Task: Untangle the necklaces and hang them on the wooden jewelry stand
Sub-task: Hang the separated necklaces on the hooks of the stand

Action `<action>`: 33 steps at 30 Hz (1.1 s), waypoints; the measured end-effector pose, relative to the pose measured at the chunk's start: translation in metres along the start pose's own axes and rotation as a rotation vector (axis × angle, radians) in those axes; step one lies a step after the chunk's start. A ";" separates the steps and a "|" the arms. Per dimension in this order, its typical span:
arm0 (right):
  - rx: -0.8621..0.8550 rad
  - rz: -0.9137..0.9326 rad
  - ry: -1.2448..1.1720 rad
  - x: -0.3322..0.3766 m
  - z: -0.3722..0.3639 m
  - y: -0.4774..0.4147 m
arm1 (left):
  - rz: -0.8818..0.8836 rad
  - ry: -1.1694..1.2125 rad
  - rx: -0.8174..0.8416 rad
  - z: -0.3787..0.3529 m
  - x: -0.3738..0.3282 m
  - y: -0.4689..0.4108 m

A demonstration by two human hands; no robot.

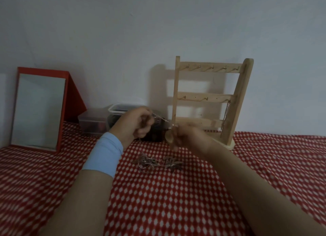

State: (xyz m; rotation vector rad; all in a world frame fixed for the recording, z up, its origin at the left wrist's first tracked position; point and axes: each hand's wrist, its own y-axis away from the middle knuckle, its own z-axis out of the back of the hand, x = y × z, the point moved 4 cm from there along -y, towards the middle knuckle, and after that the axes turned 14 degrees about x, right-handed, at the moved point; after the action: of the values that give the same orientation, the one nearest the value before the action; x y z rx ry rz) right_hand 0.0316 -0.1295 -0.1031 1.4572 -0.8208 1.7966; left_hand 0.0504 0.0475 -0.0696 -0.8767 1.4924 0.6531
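A thin silver necklace [161,119] is stretched in the air between both hands. My left hand [136,123], with a pale blue band on its wrist, pinches one end. My right hand [187,137] pinches the other end, just in front of the wooden jewelry stand [208,96]. The stand is upright against the wall, with three rows of hooks. One chain [226,115] hangs from the rightmost hook of its middle row. A tangled heap of necklaces [157,162] lies on the cloth below my hands.
A red-framed mirror [39,110] leans against the wall at the left. Clear plastic boxes [104,121] and a dark box sit behind my left hand. A red cloth [176,200] with white dots covers the surface.
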 end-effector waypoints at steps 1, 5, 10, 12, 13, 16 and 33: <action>-0.047 -0.004 0.002 0.001 0.006 0.002 | -0.007 -0.001 -0.023 0.006 -0.003 0.001; -0.325 -0.089 0.601 0.012 0.032 0.010 | -0.002 -0.292 -0.187 0.029 -0.016 0.012; -0.513 -0.158 0.836 0.011 0.040 0.014 | 0.014 -0.857 -0.341 0.029 -0.031 0.021; -0.555 -0.167 0.687 0.012 0.040 0.014 | 0.034 -0.962 -0.333 0.027 -0.034 0.022; -0.556 -0.162 0.464 0.012 0.040 0.014 | 0.049 -1.001 -0.323 0.027 -0.034 0.022; -0.353 -0.041 -0.411 0.013 0.027 0.014 | 0.054 -1.051 -0.310 0.027 -0.038 0.025; -0.530 -0.160 0.577 0.027 0.039 0.022 | 0.228 -0.592 -0.338 0.033 -0.001 0.012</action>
State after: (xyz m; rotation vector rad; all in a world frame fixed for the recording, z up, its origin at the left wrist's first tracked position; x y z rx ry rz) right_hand 0.0314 -0.1709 -0.0709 0.6010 -0.7655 1.5888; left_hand 0.0586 0.0810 -0.0733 -0.6805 0.9622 1.2400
